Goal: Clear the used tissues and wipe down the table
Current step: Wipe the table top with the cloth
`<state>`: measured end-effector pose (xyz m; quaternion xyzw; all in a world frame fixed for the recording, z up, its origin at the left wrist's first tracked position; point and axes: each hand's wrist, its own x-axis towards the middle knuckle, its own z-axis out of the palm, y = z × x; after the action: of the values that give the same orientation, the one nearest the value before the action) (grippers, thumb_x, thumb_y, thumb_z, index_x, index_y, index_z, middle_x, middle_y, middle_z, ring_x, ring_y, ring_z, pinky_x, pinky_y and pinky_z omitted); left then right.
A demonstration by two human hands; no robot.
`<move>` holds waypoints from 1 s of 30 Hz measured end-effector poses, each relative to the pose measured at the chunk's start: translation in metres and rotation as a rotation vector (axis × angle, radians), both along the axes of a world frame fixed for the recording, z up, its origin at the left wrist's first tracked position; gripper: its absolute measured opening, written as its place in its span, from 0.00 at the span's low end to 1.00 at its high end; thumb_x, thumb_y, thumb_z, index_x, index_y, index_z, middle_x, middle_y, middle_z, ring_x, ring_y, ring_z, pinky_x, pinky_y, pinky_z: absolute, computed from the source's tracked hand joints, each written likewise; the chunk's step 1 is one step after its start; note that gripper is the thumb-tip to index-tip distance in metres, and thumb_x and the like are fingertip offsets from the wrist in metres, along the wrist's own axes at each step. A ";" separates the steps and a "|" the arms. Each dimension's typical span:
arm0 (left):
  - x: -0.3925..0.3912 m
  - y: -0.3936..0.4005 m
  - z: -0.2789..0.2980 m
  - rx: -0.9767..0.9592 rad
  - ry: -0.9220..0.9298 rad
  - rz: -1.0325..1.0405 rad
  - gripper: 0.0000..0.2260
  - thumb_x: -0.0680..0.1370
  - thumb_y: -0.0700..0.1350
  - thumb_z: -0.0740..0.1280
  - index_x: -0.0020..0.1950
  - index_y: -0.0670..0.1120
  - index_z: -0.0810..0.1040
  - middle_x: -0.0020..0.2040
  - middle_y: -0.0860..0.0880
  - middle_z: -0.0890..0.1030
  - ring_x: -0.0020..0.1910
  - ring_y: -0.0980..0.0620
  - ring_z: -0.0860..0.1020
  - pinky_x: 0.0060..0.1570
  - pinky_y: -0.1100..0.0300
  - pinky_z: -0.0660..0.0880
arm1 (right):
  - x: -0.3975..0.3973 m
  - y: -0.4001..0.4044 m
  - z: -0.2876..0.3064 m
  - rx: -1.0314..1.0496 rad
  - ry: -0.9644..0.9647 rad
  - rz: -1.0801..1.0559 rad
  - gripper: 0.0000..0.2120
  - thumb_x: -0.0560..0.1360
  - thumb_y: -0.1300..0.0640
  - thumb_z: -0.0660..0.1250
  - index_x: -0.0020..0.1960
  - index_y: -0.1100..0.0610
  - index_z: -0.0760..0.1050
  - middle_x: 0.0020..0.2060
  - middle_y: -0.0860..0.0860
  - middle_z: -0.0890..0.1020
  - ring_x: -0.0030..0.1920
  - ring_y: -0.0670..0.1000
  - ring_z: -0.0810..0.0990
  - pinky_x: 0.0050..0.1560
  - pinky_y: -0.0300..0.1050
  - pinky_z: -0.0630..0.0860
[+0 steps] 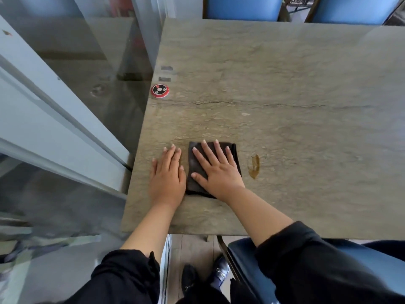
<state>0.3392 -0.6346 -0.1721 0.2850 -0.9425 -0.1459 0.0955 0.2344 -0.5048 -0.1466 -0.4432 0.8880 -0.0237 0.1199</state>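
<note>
Grey stone-look tabletop (285,84); right hand (215,170) flat on folded dark cloth (198,172), left hand (167,176) spread empty; sweep firmly toward amber smear (254,166), right of centre.

Dk brown cloth (198,172) – grey-tan veined table (285,84) w/ amber stain (254,166).

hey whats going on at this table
A person is wiping the table. The right hand lies flat, fingers spread, on a folded dark cloth; the left hand rests flat on the bare top beside it. A brown smear sits just right of the cloth, not yet wiped. A red call button is near the left edge. No tissues show.
</note>
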 end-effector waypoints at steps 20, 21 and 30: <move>-0.078 0.087 0.017 -0.112 -0.315 -0.065 0.32 0.78 0.64 0.39 0.79 0.50 0.44 0.80 0.47 0.42 0.78 0.46 0.41 0.73 0.38 0.41 | -0.059 0.143 -0.003 -0.181 0.003 -0.782 0.23 0.82 0.47 0.46 0.77 0.45 0.55 0.78 0.48 0.52 0.78 0.55 0.40 0.76 0.53 0.35; -0.094 0.079 0.019 -0.114 -0.325 -0.066 0.32 0.78 0.64 0.39 0.79 0.51 0.43 0.80 0.48 0.41 0.78 0.46 0.41 0.73 0.38 0.41 | -0.061 0.141 -0.004 -0.198 0.010 -0.781 0.22 0.82 0.47 0.46 0.76 0.46 0.56 0.78 0.48 0.53 0.78 0.55 0.41 0.76 0.53 0.36; -0.177 0.102 0.016 -0.100 -0.237 -0.439 0.28 0.79 0.63 0.46 0.78 0.57 0.51 0.79 0.56 0.46 0.78 0.53 0.45 0.74 0.40 0.39 | -0.093 0.142 -0.016 -0.285 0.034 -0.735 0.22 0.82 0.53 0.51 0.75 0.49 0.61 0.77 0.52 0.58 0.78 0.55 0.47 0.77 0.49 0.41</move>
<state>0.1617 -0.5327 -0.1557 0.0833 -0.9925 -0.0819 -0.0356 0.1410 -0.3633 -0.1627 -0.1081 0.9772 -0.1809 0.0259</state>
